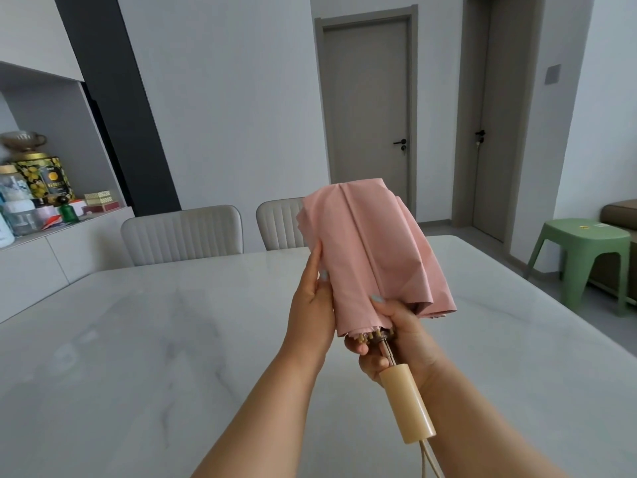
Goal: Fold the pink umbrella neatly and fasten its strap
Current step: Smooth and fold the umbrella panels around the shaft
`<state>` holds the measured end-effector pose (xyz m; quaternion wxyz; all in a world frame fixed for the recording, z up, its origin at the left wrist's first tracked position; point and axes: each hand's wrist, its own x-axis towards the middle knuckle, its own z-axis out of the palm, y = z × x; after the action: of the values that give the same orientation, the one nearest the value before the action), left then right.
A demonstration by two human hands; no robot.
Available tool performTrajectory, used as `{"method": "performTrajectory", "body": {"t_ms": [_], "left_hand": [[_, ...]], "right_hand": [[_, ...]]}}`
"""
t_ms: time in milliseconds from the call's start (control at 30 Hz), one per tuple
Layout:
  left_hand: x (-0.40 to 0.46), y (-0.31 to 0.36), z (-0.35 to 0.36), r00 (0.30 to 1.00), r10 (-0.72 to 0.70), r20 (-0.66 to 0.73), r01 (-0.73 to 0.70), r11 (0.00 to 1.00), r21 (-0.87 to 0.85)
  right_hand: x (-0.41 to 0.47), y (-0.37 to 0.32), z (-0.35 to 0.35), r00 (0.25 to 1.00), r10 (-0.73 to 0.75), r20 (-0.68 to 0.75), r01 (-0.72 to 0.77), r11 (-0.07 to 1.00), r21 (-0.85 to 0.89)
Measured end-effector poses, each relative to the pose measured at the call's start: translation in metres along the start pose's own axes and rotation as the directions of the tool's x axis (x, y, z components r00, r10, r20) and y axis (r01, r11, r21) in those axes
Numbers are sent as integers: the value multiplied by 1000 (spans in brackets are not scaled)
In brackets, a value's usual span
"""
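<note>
1. Worktop (138, 339): pale marbled surface filling the lower view. Two padded chairs (182, 232) stand at its far edge. Both forearms reach over it.
2. Umbrella (372, 257): held in the air above the worktop, not touching it, tilted with the handle toward the person and the top away. The pink canopy is collapsed but loose; broad panels hang in uneven folds, with one straight crease running lengthwise down the middle. The right-side panels flare outward. No strap around the canopy can be made out.
3. Handle (406, 405): cream, cylindrical, smooth, with a cord hanging from its near end. A short metal shaft section shows between handle and canopy, ringed by small tan rib tips (367, 337).
4. Right hand (396, 343): fingers closed around the base of the canopy at the rib tips, thumb pressed flat on the fabric.
5. Left hand (312, 298): fingers extended and nearly straight, lying against the left edge of the canopy, thumb over a fold; a light pinch on the fabric.
</note>
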<state>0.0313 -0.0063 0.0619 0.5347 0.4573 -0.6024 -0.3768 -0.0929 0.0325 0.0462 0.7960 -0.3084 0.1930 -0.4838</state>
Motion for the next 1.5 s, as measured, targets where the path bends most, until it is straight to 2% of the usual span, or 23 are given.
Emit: {"method": "performTrajectory", "body": {"t_ms": [200,300,400,433,533,633,733,800,833,900,933,967,1033,1100,1233,1367,1500], "left_hand": [[-1,10,-12,999,-34,21,33,999,21],[15,25,-24,1000,22,-14,-20,996,87],[40,41,-34,999,46,21,-49,979,198],[48,46,-37,1000,9,20,-13,979,205],[59,58,-40,983,-181,-14,182,980,75],[58,60,-36,962,-274,-8,274,962,12],[55,54,-32,917,-352,-187,335,935,-119],[46,53,-30,894,-313,-322,284,949,-134],[43,51,-27,909,-266,-321,243,964,-111],[37,47,-18,964,-216,-155,196,971,-135],[34,48,-13,972,-231,-41,221,960,-173],[32,48,-9,968,-246,56,252,944,-213],[32,43,-7,957,-242,160,279,921,-272],[35,37,-9,948,-249,199,306,889,-342],[42,27,-11,934,-254,252,341,843,-416],[43,22,-9,953,-247,177,301,849,-435],[46,23,-11,939,-306,159,345,834,-430]], "right_hand": [[4,4,-2,992,-66,-110,54,992,-113],[6,7,-5,985,-114,-131,90,980,-179],[4,10,0,986,-134,-103,106,964,-243],[3,10,1,986,-134,-95,107,962,-251],[0,10,5,985,-144,-89,114,952,-284],[-1,9,4,976,-188,-113,145,939,-313],[-1,9,3,962,-221,-162,146,913,-381],[-1,8,4,948,-238,-211,127,891,-436],[0,8,2,941,-240,-237,110,882,-459],[0,7,2,935,-244,-258,93,871,-483],[0,6,2,937,-243,-251,93,865,-493],[-1,6,1,944,-235,-232,89,857,-507],[-3,7,2,964,-214,-156,96,832,-546],[-4,8,4,978,-204,-38,149,820,-553],[-2,10,2,966,-221,138,259,871,-417],[-2,10,2,982,-126,140,159,953,-259],[-1,7,0,978,-108,181,133,982,-134]]}}
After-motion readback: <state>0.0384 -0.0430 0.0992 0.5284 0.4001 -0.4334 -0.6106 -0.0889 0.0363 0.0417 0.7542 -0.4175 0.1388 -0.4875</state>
